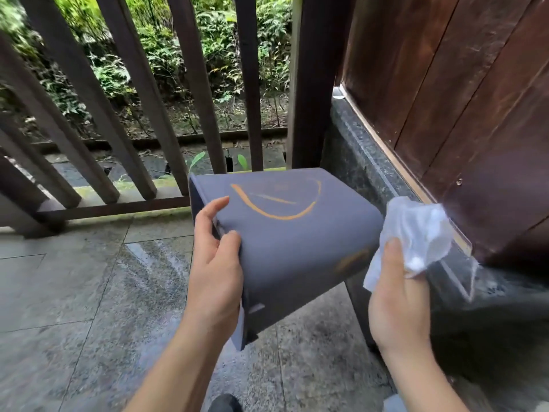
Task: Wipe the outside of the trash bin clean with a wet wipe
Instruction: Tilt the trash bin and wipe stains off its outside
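Observation:
A dark blue-grey trash bin (285,242) is held tilted in the air at the centre of the head view, one broad side facing up. That side carries curved orange marks, and a fainter orange smear shows near its right edge. My left hand (215,263) grips the bin's left edge, thumb on the upper face and fingers round the side. My right hand (398,295) holds a crumpled white wet wipe (416,233) just off the bin's right side. Whether the wipe touches the bin cannot be told.
A dark wooden railing (142,114) with slanted posts runs behind the bin, greenery beyond it. A brown wooden wall (460,99) on a dark stone ledge (371,162) stands at the right. Grey stone floor tiles (89,292) lie below. A dark shoe tip (224,402) shows at the bottom.

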The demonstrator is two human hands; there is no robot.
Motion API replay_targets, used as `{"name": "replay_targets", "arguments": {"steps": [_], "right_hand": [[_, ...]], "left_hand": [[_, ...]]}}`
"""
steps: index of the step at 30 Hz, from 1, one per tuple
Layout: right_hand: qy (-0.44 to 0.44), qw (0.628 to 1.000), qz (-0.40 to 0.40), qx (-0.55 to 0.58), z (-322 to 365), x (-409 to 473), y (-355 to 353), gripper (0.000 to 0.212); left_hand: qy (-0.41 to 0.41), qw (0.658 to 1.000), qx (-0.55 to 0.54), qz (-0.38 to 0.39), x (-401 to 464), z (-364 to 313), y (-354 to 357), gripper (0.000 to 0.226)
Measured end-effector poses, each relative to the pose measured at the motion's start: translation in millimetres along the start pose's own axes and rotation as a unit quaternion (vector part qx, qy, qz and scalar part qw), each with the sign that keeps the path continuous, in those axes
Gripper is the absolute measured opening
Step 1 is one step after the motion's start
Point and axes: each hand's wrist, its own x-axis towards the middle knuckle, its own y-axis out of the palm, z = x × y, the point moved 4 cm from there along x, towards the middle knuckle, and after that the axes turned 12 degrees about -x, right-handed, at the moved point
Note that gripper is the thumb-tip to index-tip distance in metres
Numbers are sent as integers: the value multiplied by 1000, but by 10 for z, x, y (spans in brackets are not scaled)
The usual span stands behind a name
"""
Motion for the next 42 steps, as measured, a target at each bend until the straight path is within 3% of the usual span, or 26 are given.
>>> {"name": "replay_targets", "arguments": {"steps": [4,7,9,10,15,17,20,22,27,34,38,42], "right_hand": [[-99,990,93,-44,-7,-170,307,75],[-259,954,116,-99,227,-350,451,46],[-368,906,142,-153,311,-502,606,53],[-379,898,159,-161,302,-555,673,60],[-347,912,175,-133,259,-623,744,76],[-340,918,160,-129,258,-603,720,81],[-325,927,158,-104,241,-565,688,71],[-309,929,177,-101,222,-520,669,62],[-316,912,186,-183,236,-501,681,67],[-296,917,193,-184,264,-483,738,58],[-281,913,213,-203,240,-468,735,57],[-184,949,146,-210,154,-138,419,39]], "left_hand": [[16,1000,-4,24,-13,-19,61,51],[29,999,11,33,-114,-13,145,45],[19,999,11,39,-182,23,170,44],[1,999,2,42,-211,47,181,43],[-26,998,2,65,-292,63,260,29],[-12,994,31,102,-316,54,320,36],[-18,988,46,146,-341,66,385,53],[-33,987,38,156,-341,80,418,53],[-74,992,-20,98,-312,156,437,31],[-146,984,-73,68,-263,232,405,30],[-185,980,-71,-4,-242,324,347,27],[-197,977,-3,-76,-238,396,250,27]]}}
